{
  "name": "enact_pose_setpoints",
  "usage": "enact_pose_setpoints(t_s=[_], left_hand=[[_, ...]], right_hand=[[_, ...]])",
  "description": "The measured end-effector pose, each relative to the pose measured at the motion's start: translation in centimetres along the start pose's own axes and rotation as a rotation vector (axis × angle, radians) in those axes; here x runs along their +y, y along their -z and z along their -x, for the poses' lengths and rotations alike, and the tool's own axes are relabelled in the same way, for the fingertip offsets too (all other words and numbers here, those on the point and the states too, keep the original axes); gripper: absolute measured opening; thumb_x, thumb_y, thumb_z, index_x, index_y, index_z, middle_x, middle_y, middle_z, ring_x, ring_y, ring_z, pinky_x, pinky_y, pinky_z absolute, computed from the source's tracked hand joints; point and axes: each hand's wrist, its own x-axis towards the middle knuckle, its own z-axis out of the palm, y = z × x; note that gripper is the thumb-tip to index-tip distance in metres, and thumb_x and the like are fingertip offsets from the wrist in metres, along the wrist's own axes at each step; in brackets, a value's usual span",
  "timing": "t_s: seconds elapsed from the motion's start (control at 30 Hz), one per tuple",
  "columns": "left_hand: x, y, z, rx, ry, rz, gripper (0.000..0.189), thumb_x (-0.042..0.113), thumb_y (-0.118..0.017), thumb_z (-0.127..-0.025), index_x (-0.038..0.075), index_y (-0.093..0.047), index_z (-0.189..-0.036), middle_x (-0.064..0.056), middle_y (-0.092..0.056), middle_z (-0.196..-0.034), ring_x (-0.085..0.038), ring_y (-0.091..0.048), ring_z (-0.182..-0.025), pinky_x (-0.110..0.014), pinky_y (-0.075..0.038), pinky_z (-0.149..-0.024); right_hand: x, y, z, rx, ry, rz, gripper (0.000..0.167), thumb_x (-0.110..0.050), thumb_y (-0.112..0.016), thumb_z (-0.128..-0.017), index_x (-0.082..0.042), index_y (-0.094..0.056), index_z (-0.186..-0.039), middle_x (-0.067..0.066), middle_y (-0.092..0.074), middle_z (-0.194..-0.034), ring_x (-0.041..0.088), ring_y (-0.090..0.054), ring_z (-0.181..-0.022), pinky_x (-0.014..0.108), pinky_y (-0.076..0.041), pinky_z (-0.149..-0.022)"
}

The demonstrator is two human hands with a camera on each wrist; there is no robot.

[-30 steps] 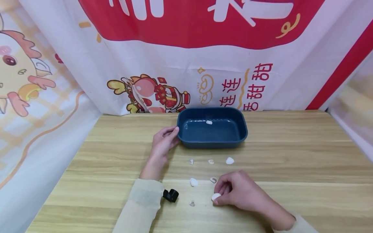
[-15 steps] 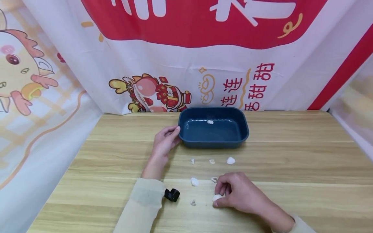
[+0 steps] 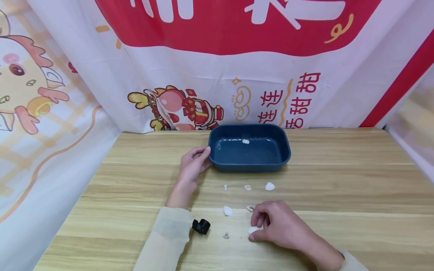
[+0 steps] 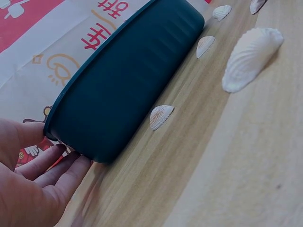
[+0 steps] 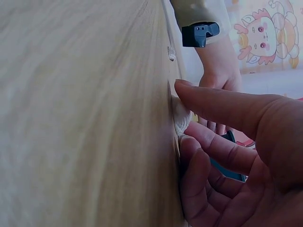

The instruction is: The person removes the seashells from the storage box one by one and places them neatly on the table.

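In the head view, a dark blue plastic basin stands at the back of the table, with a small white shell inside. My left hand grips its left end, thumb at the rim and fingers against the outer wall. Near the front, my right hand pinches a white seashell between thumb and fingers, low at the table surface. The right wrist view shows this shell partly covered by the fingertips. Just beyond that hand lies a small shell.
Between basin and hands lie several shells: a white one, a small one, a tiny one, a broad one and a greyish one. A printed cloth hangs behind the table. A black device sits on the left sleeve.
The whole view has drifted slightly. The right fingers have closed in over the shell, covering more of it. My left hand keeps its hold on the basin.
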Motion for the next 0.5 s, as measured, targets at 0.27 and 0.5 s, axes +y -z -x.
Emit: enact_pose_setpoints(t_s=[0.27,0.5], left_hand=[[-0.04,-0.03,-0.01,0.005,0.002,-0.003,0.035,0.024,-0.073,-0.105,0.007,-0.069,-0.136,-0.012,-0.071,-0.141,-0.024,-0.068,-0.13,-0.039,-0.06,-0.113],[-0.01,-0.03,-0.04,0.007,0.011,-0.009,0.036,0.026,-0.073,-0.105,0.009,-0.069,-0.136,-0.01,-0.07,-0.141,-0.024,-0.068,-0.131,-0.039,-0.059,-0.114]], right_hand=[[-0.12,-0.07,-0.01,0.004,0.0,0.01,0.031,-0.028,-0.101,-0.072,-0.024,-0.072,-0.081,-0.012,-0.064,-0.076,-0.001,-0.054,-0.067,0.019,-0.051,-0.06],[-0.12,-0.16,0.02,0.01,0.007,0.024,0.031,-0.029,-0.101,-0.072,-0.025,-0.072,-0.081,-0.013,-0.063,-0.076,-0.002,-0.054,-0.068,0.019,-0.05,-0.061]])
